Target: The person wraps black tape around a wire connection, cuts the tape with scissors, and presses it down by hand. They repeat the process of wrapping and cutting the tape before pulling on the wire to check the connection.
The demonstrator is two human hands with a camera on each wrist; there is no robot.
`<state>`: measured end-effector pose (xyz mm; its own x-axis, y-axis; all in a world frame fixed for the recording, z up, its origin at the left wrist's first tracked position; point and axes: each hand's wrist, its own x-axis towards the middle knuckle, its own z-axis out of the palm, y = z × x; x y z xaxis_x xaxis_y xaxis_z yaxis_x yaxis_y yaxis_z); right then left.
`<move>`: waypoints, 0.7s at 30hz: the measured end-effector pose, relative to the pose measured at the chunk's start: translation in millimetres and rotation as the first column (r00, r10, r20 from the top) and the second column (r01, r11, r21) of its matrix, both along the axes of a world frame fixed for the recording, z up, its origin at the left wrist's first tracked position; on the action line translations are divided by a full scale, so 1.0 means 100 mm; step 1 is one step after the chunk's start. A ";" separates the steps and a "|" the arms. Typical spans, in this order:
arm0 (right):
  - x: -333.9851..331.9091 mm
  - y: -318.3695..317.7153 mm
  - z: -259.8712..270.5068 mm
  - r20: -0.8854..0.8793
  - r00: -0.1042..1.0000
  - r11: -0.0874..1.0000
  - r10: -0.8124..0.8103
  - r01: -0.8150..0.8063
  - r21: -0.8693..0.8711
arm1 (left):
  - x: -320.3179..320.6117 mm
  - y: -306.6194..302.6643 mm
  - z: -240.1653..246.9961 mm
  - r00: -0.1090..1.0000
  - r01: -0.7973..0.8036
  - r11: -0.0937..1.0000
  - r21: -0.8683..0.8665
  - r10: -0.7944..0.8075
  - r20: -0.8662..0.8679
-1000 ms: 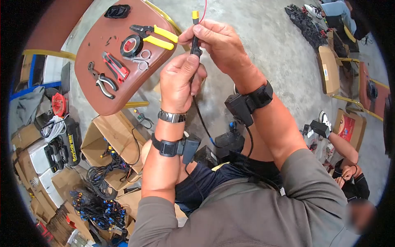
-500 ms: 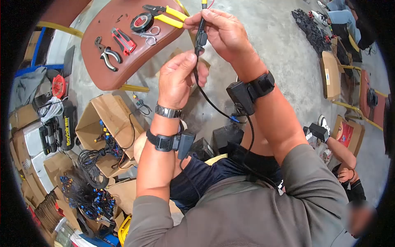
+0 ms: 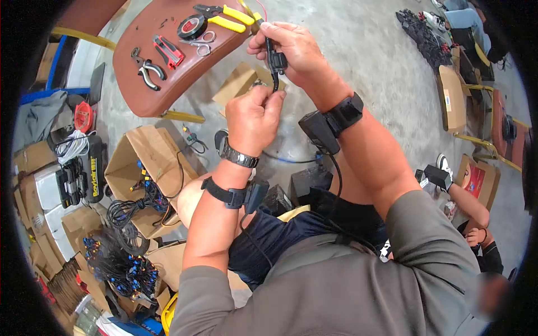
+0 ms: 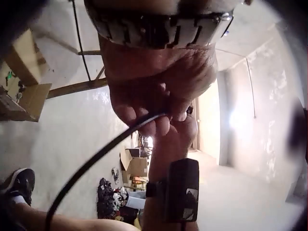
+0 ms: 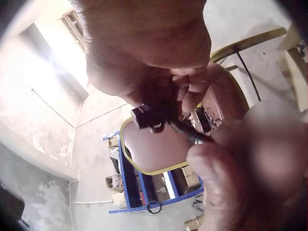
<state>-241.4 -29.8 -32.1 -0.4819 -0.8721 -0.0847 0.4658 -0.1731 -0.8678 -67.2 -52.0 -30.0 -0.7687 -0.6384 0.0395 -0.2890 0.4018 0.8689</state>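
Over the floor, beside a brown chair seat, both hands hold a black cable. The right hand pinches its upper part between thumb and fingers, just below a yellow connector with a thin red wire. A small black block sits on the cable below those fingers and shows under the right palm in the right wrist view. Below the block, the left hand grips the cable with curled fingers, its back toward the head camera. From the left fist the cable hangs down in a curve.
On the chair seat lie yellow-handled wire strippers, a black tape roll, scissors, a red utility knife and pliers. A cardboard box of cables stands at the left. Another person's arm shows at right.
The left hand loosened, then turned its back upward and took hold of the cable below the block. The right hand kept its pinch. The chair shifted up in the head view, then stayed nearly put.
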 end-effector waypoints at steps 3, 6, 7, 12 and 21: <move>-0.07 -0.01 0.01 0.076 0.997 0.999 -0.031 0.032 -0.017 | -0.06 -0.05 -0.09 0.991 -0.037 0.909 0.416 0.086 -0.099; -0.18 0.02 -0.02 0.118 0.993 0.997 -0.022 0.031 -0.077 | 0.02 -0.16 -0.15 0.983 0.020 0.773 0.635 0.101 -0.154; -0.22 0.02 -0.03 0.124 0.992 0.994 -0.019 0.032 -0.105 | 0.04 -0.17 -0.12 0.990 0.050 0.763 0.645 0.048 -0.134; -0.30 0.06 0.04 0.132 0.991 0.996 -0.017 0.028 -0.086 | 0.05 -0.19 -0.18 0.979 0.162 0.650 0.743 -0.010 -0.205; -0.40 0.06 0.10 0.125 0.991 0.996 -0.044 0.053 -0.072 | -0.06 -0.15 -0.11 0.970 0.230 0.544 0.807 -0.062 -0.235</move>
